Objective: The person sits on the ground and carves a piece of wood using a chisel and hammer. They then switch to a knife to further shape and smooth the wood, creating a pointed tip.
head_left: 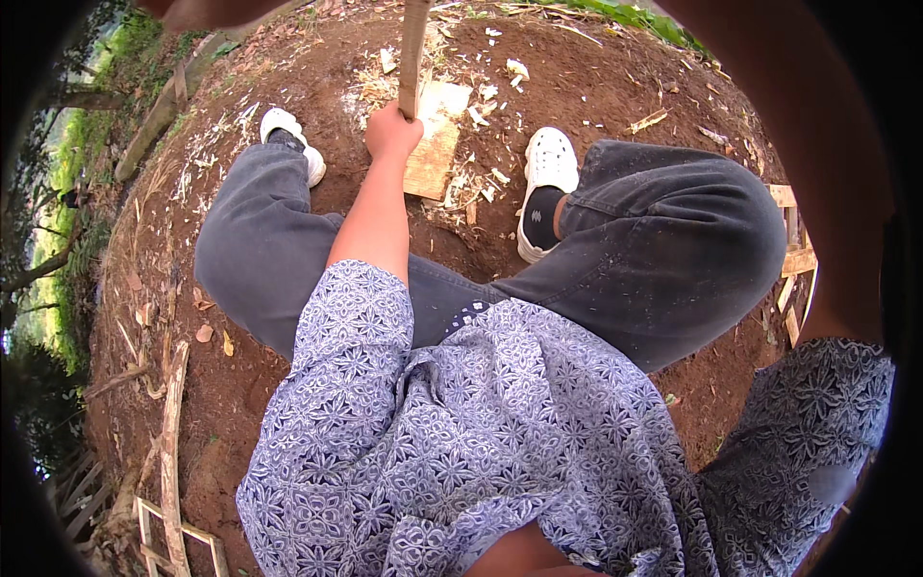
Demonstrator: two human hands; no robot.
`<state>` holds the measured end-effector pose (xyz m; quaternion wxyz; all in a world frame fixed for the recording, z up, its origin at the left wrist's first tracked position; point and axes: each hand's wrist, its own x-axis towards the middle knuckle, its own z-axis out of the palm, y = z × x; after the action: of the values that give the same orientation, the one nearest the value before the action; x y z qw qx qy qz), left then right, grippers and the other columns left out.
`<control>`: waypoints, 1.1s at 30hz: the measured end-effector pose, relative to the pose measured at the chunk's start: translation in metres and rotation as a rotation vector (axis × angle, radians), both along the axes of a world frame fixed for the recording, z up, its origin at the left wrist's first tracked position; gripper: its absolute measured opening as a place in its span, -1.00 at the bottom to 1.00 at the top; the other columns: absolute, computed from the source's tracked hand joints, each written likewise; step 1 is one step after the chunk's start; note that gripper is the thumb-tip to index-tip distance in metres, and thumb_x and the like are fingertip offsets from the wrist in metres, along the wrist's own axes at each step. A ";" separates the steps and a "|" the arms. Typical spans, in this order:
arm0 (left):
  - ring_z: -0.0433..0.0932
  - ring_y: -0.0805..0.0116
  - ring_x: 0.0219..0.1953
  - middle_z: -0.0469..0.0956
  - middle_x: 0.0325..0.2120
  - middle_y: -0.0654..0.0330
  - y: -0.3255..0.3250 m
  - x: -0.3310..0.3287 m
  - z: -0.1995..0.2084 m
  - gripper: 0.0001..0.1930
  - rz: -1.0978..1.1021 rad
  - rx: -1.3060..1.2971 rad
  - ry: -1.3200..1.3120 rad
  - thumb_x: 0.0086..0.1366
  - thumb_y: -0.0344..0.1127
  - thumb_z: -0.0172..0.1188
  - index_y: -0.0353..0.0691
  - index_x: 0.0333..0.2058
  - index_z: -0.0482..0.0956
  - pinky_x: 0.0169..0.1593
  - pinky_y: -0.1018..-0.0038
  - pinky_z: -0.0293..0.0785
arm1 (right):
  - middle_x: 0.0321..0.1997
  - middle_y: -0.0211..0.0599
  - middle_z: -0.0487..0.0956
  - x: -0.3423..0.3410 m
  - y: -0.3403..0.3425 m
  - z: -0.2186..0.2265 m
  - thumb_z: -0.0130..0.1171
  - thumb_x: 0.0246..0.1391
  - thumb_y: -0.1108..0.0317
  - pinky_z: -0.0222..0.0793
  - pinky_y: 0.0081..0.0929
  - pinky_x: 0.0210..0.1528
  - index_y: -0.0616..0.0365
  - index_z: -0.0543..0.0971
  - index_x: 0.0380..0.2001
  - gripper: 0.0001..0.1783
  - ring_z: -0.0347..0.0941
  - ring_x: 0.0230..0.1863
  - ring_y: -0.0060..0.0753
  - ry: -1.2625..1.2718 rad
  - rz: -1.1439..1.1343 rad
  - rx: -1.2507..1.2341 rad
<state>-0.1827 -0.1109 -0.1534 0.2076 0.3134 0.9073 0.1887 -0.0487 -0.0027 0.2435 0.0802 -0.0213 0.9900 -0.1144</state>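
Note:
My left hand (392, 132) is closed around the lower end of a wooden stick (413, 48), which points away from me and runs out past the top edge. Below and to the right of the fist lies a flat wooden board (435, 159) on the soil. Whether the stick touches the board is hidden by my hand. My right arm (817, 144) is raised close to the camera along the right side and leaves over the top. A blurred brown shape (207, 12) at the top left could be part of my right hand; its fingers cannot be made out.
Pale wood chips (481, 111) are scattered around the board. My feet, in white clogs (552, 163), stand on either side of it. Long wooden poles (173, 442) and a light wooden frame (183, 534) lie at the lower left. More slatted wood (796, 260) is at the right.

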 end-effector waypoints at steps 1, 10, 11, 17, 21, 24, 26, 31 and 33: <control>0.72 0.08 -0.15 0.75 -0.24 0.13 0.001 0.001 0.001 -0.65 0.008 0.004 -0.016 0.08 -0.09 0.33 -0.08 -0.16 0.73 -0.07 0.19 0.63 | -0.14 0.04 0.71 0.001 -0.009 0.003 0.19 0.18 0.14 0.53 -0.08 0.02 0.22 0.70 -0.07 -0.60 0.66 -0.10 0.01 0.049 0.025 -0.031; 0.73 0.09 -0.18 0.76 -0.28 0.10 0.005 0.004 0.006 -0.64 0.099 0.126 -0.081 0.04 -0.08 0.38 -0.13 -0.22 0.75 -0.04 0.23 0.63 | -0.13 0.03 0.72 0.036 0.037 -0.050 0.13 0.23 0.27 0.54 -0.15 0.04 0.20 0.72 -0.12 -0.69 0.66 -0.09 -0.02 0.105 -0.197 -0.199; 0.73 0.08 -0.19 0.76 -0.29 0.09 0.011 0.008 0.007 -0.65 0.082 0.147 -0.083 0.04 -0.08 0.38 -0.14 -0.24 0.75 -0.06 0.24 0.63 | -0.12 0.00 0.73 0.049 0.046 -0.057 0.15 0.23 0.25 0.54 -0.17 0.04 0.18 0.72 -0.10 -0.68 0.67 -0.08 -0.05 0.054 -0.308 -0.203; 0.73 0.13 -0.18 0.75 -0.28 0.04 0.029 0.028 0.021 -0.51 0.096 0.158 -0.185 0.01 -0.02 0.45 -0.25 -0.16 0.72 -0.04 0.28 0.60 | -0.05 -0.09 0.74 0.086 0.086 -0.077 0.12 0.28 0.25 0.53 -0.27 0.10 0.13 0.70 0.02 -0.65 0.66 -0.01 -0.19 -0.128 -0.351 -0.443; 0.73 0.11 -0.24 0.75 -0.33 0.07 0.034 0.040 0.009 -0.59 0.162 0.371 -0.194 -0.01 -0.12 0.45 -0.25 -0.23 0.72 -0.10 0.27 0.61 | -0.02 -0.05 0.73 0.099 0.100 -0.096 0.13 0.28 0.24 0.51 -0.26 0.13 0.13 0.69 0.05 -0.64 0.65 0.03 -0.20 -0.087 -0.324 -0.455; 0.72 0.14 -0.19 0.74 -0.24 0.04 0.035 0.042 0.010 -0.52 0.214 0.476 -0.290 -0.01 -0.14 0.49 -0.35 -0.16 0.70 -0.07 0.28 0.60 | 0.02 -0.05 0.72 0.110 0.107 -0.093 0.13 0.28 0.20 0.50 -0.24 0.15 0.11 0.68 0.07 -0.61 0.64 0.05 -0.15 -0.101 -0.349 -0.466; 0.72 0.18 -0.14 0.72 -0.17 -0.02 0.039 0.048 0.018 -0.45 0.249 0.551 -0.407 0.02 -0.16 0.52 -0.47 -0.10 0.67 -0.04 0.31 0.58 | 0.03 -0.06 0.72 0.118 0.121 -0.096 0.13 0.28 0.16 0.50 -0.22 0.16 0.10 0.68 0.09 -0.59 0.64 0.04 -0.12 -0.073 -0.298 -0.400; 0.73 0.18 -0.20 0.70 -0.16 -0.04 0.043 0.051 0.042 -0.54 0.360 0.542 -0.792 0.11 -0.32 0.49 -0.49 -0.07 0.62 -0.10 0.33 0.65 | 0.01 -0.05 0.72 0.139 0.136 -0.104 0.15 0.26 0.07 0.48 -0.19 0.14 0.09 0.67 0.10 -0.53 0.63 0.04 -0.07 -0.083 -0.306 -0.357; 0.74 0.18 -0.21 0.70 -0.16 -0.03 0.039 0.028 0.023 -0.52 0.416 0.574 -0.876 0.12 -0.32 0.48 -0.50 -0.04 0.60 -0.11 0.32 0.67 | 0.00 -0.05 0.72 0.139 0.131 -0.104 0.16 0.26 0.05 0.49 -0.18 0.13 0.06 0.67 0.10 -0.53 0.63 0.03 -0.06 -0.147 -0.261 -0.288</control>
<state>-0.1548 -0.0722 -0.1309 0.4297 0.0641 0.6912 0.5774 0.0906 0.1282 0.1399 0.1327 0.1041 0.9492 -0.2655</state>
